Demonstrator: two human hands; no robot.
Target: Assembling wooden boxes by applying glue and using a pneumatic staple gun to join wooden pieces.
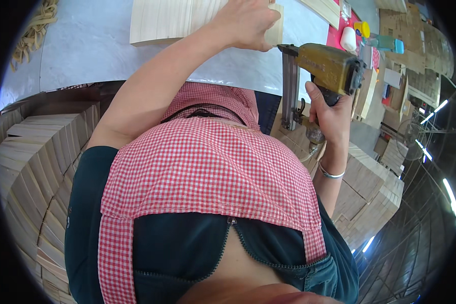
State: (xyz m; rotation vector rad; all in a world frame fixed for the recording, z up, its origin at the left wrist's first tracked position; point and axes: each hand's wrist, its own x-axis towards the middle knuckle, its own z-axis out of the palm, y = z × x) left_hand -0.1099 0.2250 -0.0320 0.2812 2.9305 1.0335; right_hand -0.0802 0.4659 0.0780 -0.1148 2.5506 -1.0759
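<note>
Now left hand [245,23] presses wooden panel [172,20]; right hand [329,114] grips nail gun [324,63] beside.

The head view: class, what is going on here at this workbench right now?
A person in a red checked apron stands at a white-topped bench. The left hand presses down on a pale wooden panel near its right edge. The right hand grips the handle of a yellowish nail gun, whose nose points at the panel's edge beside the left fingers. Stacks of pale wooden pieces stand on both sides of the person.
</note>
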